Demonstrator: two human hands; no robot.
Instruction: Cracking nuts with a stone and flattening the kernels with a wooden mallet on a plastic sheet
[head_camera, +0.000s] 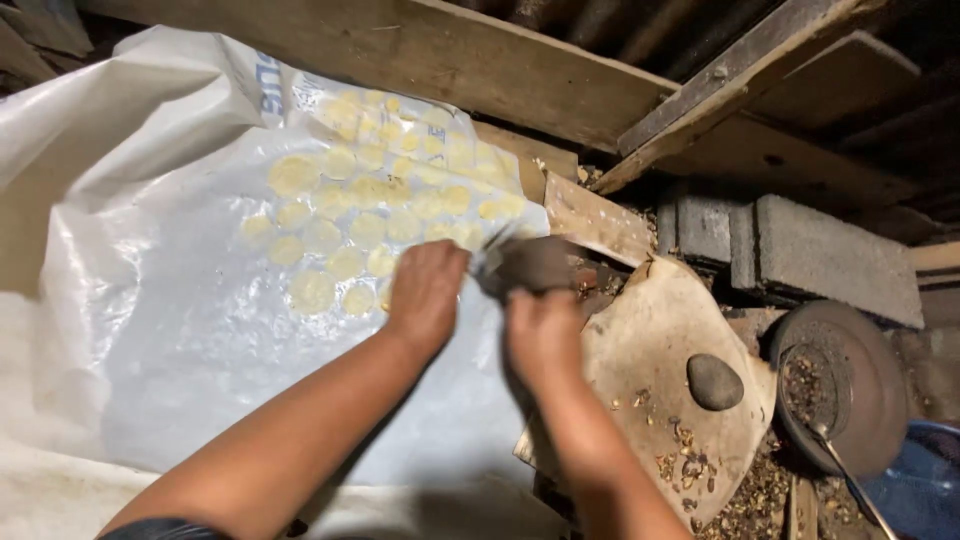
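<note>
Two hands (425, 292) (543, 335) over roughly thirty yellow discs (370, 205), one stone (714, 381).

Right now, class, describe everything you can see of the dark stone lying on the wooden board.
The stone is small, smooth and rounded, dark grey, shaped roughly like an egg lying on its side. It rests alone on the worn, pale wooden board, towards its right side, with bits of broken shell scattered just below it. Neither hand touches it: the right hand is off to its left, near the board's edge.
</note>
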